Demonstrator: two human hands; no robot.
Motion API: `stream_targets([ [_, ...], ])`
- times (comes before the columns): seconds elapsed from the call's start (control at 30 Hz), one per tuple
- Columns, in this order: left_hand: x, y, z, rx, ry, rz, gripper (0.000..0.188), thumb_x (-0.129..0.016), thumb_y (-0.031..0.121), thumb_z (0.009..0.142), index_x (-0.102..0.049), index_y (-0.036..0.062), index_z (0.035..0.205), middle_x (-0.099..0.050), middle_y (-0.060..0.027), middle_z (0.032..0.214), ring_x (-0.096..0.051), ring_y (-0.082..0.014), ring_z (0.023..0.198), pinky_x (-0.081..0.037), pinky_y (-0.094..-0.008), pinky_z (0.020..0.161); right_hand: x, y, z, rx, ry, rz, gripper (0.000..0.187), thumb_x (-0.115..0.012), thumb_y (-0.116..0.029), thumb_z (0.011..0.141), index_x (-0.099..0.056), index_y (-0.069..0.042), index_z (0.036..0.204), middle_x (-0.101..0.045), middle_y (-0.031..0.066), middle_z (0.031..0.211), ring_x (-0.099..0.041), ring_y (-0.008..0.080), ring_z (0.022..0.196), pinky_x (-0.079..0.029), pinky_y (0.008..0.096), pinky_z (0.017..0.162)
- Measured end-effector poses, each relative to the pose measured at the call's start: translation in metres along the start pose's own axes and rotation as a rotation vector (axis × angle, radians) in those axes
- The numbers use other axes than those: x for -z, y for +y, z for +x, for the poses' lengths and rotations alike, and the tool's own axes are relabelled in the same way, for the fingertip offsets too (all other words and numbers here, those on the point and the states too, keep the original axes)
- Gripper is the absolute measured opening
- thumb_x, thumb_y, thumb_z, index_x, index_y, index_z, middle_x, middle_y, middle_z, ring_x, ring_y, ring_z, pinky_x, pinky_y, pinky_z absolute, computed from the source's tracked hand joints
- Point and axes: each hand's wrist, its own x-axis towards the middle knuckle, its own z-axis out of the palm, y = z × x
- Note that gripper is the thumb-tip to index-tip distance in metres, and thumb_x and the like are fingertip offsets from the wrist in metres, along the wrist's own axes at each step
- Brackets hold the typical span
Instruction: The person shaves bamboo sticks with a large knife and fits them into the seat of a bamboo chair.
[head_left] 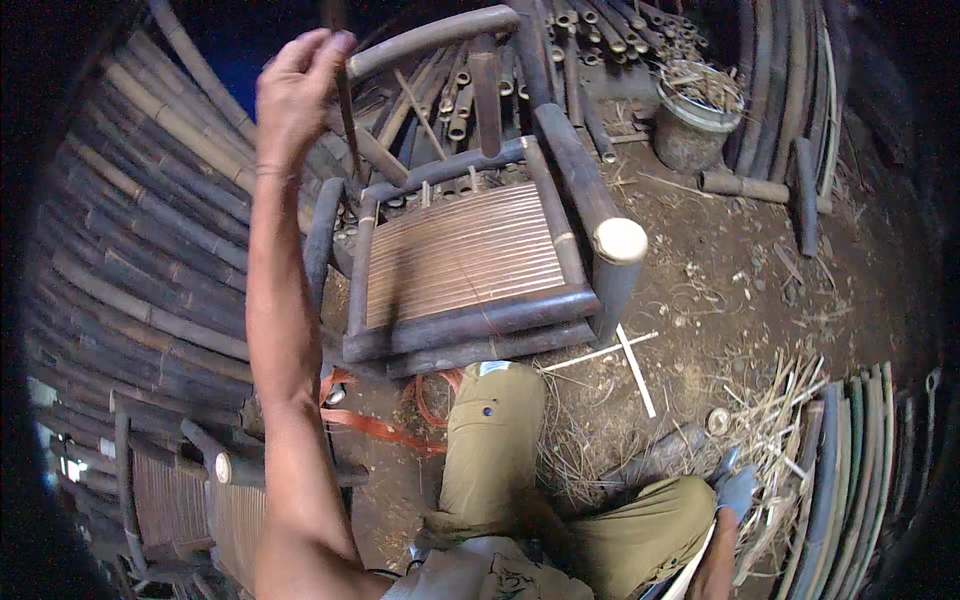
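bare left arm [283,300]; bare left hand [297,82], fingers curled, hold unclear. dark bamboo chair with tan slatted seat [465,255]: below-right of those fingers, best braced steadily. blue-grey-gloved right hand [738,490]: cannot tell fingers.

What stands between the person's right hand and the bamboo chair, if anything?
Nothing upright visible; just a bamboo piece and pale crossed strips lying on the ground between the right hand and the chair.

Downward fisheye from head height
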Motion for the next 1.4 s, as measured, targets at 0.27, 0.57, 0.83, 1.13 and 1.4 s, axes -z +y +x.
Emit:
stream_targets([
  [0.27, -0.064, -0.126, -0.022, 0.242, -0.453, 0.619, 0.031, -0.054, 0.034, 0.097, -0.069, 0.0118, 0.113, -0.068, -0.0219, 0.107, -0.065, -0.0415, 0.100, -0.051, -0.0495, 0.088, 0.265, -0.272, 0.005, 0.703, 0.308, 0.606, 0.060, -0.066, -0.026, 0.091, -0.046, 0.001, 0.141, -0.055, 0.0227, 0.137, -0.054, 0.0346, 0.126, -0.043, 0.0394, 0.105],
  [0.57, -0.174, -0.235, -0.117, 0.266, -0.827, 0.691, 0.024, -0.057, 0.018, 0.089, -0.075, 0.0052, 0.097, -0.072, -0.0203, 0.100, -0.071, -0.0373, 0.094, -0.057, -0.0482, 0.082, 0.279, -0.478, -0.061, 0.690, 0.478, 0.273, 0.049, -0.057, -0.048, 0.093, -0.064, -0.005, 0.115, -0.066, 0.0227, 0.099, -0.065, 0.0404, 0.093, -0.052, 0.0487, 0.081],
  [0.83, -0.222, -0.258, -0.136, 0.256, -0.908, 0.538, 0.018, -0.060, 0.012, 0.083, -0.076, 0.0043, 0.089, -0.072, -0.0191, 0.099, -0.071, -0.0362, 0.093, -0.057, -0.0481, 0.081, 0.271, -0.481, -0.060, 0.658, 0.453, 0.248, 0.045, -0.060, -0.046, 0.093, -0.064, -0.007, 0.114, -0.065, 0.0196, 0.106, -0.065, 0.0386, 0.095, -0.052, 0.0475, 0.081],
  [1.13, -0.215, -0.305, -0.109, 0.316, -1.036, 0.364, 0.028, -0.058, 0.031, 0.090, -0.075, 0.0256, 0.111, -0.071, -0.0187, 0.106, -0.067, -0.0390, 0.100, -0.051, -0.0495, 0.092, 0.268, -0.489, -0.063, 0.622, 0.462, 0.274, 0.038, -0.063, -0.040, 0.092, -0.066, -0.008, 0.113, -0.065, 0.0158, 0.105, -0.065, 0.0348, 0.096, -0.052, 0.0434, 0.084],
  [1.4, -0.222, -0.302, -0.130, 0.285, -0.984, 0.374, 0.027, -0.056, 0.026, 0.086, -0.076, 0.0084, 0.090, -0.071, -0.0214, 0.097, -0.069, -0.0406, 0.091, -0.054, -0.0504, 0.084, 0.264, -0.487, -0.057, 0.620, 0.464, 0.285, 0.036, -0.064, -0.038, 0.092, -0.066, -0.008, 0.112, -0.066, 0.0146, 0.105, -0.066, 0.0331, 0.097, -0.052, 0.0414, 0.084],
])
